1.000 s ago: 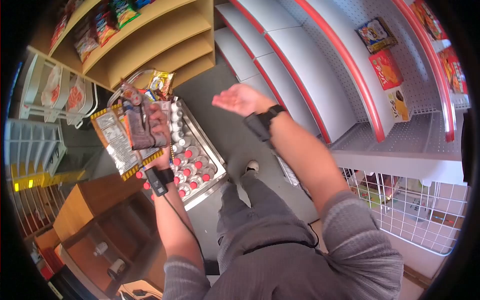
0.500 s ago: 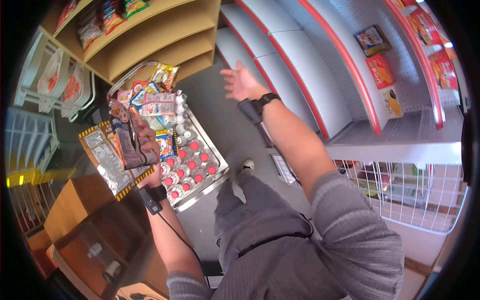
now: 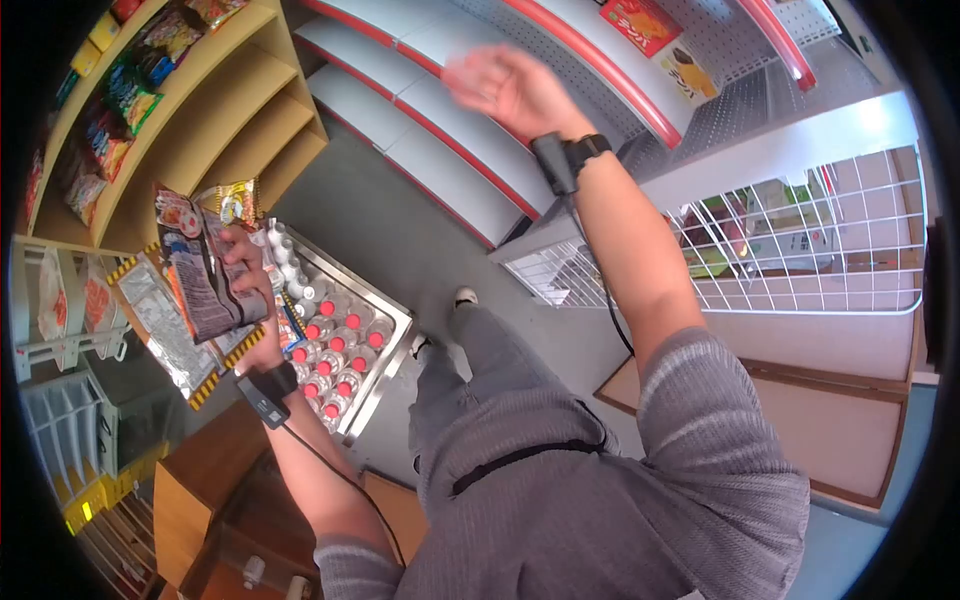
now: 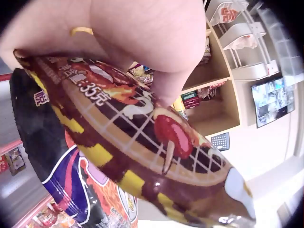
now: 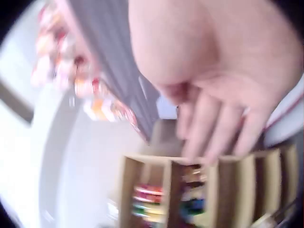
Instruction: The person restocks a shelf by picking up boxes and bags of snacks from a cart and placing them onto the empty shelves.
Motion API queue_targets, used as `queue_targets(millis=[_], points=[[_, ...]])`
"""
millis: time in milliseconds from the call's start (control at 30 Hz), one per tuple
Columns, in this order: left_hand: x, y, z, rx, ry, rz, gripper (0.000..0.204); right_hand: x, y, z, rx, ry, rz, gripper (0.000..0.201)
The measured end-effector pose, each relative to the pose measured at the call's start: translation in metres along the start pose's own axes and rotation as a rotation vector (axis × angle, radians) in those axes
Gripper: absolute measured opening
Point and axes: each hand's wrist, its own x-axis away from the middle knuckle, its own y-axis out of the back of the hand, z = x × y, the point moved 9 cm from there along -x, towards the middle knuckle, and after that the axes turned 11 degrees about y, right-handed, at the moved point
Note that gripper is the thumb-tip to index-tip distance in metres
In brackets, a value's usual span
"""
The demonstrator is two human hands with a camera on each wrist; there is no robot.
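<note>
My left hand (image 3: pixel 248 268) grips a bunch of snack packets (image 3: pixel 195 275) held upright over the metal cart; the left wrist view shows a brown and yellow packet (image 4: pixel 142 142) under the thumb, with a dark packet (image 4: pixel 76 190) behind it. My right hand (image 3: pixel 505 85) is raised, blurred, fingers spread and holding nothing, in front of the white and red shelves (image 3: pixel 450 150). In the right wrist view its fingers (image 5: pixel 213 128) hang straight and free.
A metal cart tray (image 3: pixel 385 345) full of red- and white-capped bottles (image 3: pixel 335 340) stands by my left leg. Wooden shelves (image 3: pixel 190 120) with snack bags are at the left, a white wire basket (image 3: pixel 800 240) at the right. Boxes (image 3: pixel 640 22) sit on the upper shelf.
My view has swung round. The right hand rose and moved up toward the red-edged shelves, still holding nothing. The left hand keeps its grip on the packets, now nearer the cart's far end.
</note>
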Motion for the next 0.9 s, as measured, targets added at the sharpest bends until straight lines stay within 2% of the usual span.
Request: queue_targets(millis=[33, 67, 100, 167, 233, 300, 333, 400, 500, 533, 567, 633, 667, 767, 833, 900], points=[[0.001, -0.003, 0.005, 0.002, 0.009, -0.006, 0.07, 0.013, 0.038, -0.032, 0.629, -0.147, -0.087, 0.041], [-0.004, -0.008, 0.009, -0.032, 0.03, -0.004, 0.066, 0.035, 0.049, -0.042, 1.171, 0.064, -0.023, 0.035], [-0.007, -0.01, 0.011, -0.065, 0.054, 0.005, 0.062, 0.073, 0.037, -0.048, 1.712, 0.292, 0.051, 0.03], [-0.004, -0.004, 0.006, -0.052, 0.078, 0.024, 0.062, 0.133, 0.027, -0.047, 1.157, 0.292, 0.005, 0.028], [0.0, 0.002, 0.004, -0.069, 0.05, -0.078, 0.067, 0.189, 0.073, -0.083, 1.05, -0.034, -0.08, 0.028], [0.001, 0.001, 0.009, -0.054, 0.058, -0.103, 0.065, 0.235, 0.103, -0.099, 1.066, -0.194, -0.109, 0.028], [0.001, 0.0, 0.01, -0.044, 0.049, -0.098, 0.064, 0.248, 0.12, -0.108, 1.054, -0.195, -0.111, 0.028], [0.0, -0.01, 0.015, -0.091, 0.052, -0.095, 0.061, 0.27, 0.145, -0.131, 0.963, -0.307, -0.151, 0.024], [-0.003, -0.012, 0.022, -0.017, 0.068, -0.084, 0.061, 0.257, 0.132, -0.111, 0.855, -0.233, -0.202, 0.021], [-0.005, -0.016, 0.024, -0.043, 0.056, -0.082, 0.06, 0.242, 0.116, -0.1, 0.77, -0.147, -0.19, 0.023], [-0.005, -0.02, 0.03, -0.045, 0.046, -0.078, 0.06, 0.233, 0.105, -0.094, 0.771, -0.143, -0.18, 0.023], [-0.02, -0.02, 0.062, 0.149, 0.13, -0.134, 0.064, 0.204, 0.088, -0.087, 0.584, -0.106, -0.14, 0.026], [-0.027, -0.017, 0.071, 0.13, 0.114, -0.133, 0.064, 0.188, 0.072, -0.08, 0.557, -0.104, -0.086, 0.026], [-0.057, 0.025, 0.111, 0.131, 0.188, -0.175, 0.06, 0.147, 0.01, -0.036, 0.364, -0.063, -0.009, 0.023], [-0.078, 0.038, 0.138, 0.183, 0.285, -0.123, 0.059, 0.126, -0.016, -0.014, 0.367, -0.023, 0.023, 0.021], [-0.098, 0.048, 0.155, 0.192, 0.316, -0.102, 0.059, 0.101, -0.043, 0.02, 0.424, 0.158, 0.126, 0.018]])
